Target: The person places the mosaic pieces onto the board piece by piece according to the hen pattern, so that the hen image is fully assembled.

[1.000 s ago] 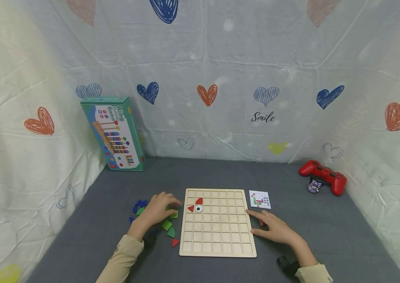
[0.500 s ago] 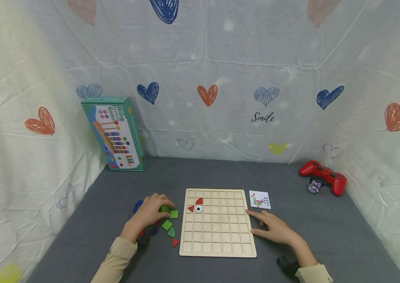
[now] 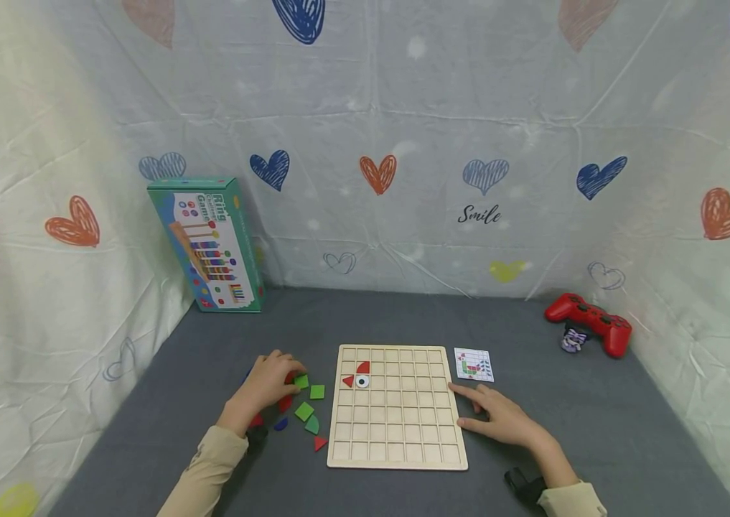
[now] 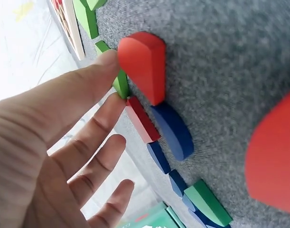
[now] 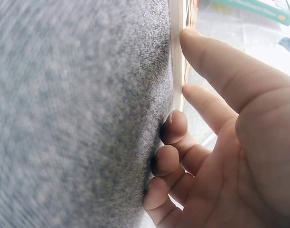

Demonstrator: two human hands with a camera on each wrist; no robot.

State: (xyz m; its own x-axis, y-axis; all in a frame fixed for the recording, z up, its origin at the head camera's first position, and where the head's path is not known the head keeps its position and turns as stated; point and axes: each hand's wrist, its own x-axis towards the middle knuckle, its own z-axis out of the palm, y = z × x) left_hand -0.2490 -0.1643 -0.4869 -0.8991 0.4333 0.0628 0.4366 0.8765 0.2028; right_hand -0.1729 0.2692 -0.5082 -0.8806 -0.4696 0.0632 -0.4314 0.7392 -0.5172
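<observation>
Left of the wooden board, I see the left hand at 1 green square, pinching or not I cannot tell; the right hand, thumb extended, touches the board's right edge.

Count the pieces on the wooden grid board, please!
3, near its far left corner: a red triangle, an eye tile to its right, a red quarter-circle above that.

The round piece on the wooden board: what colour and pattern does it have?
The round piece is white with a dark spot; the head view shows it best.
</observation>
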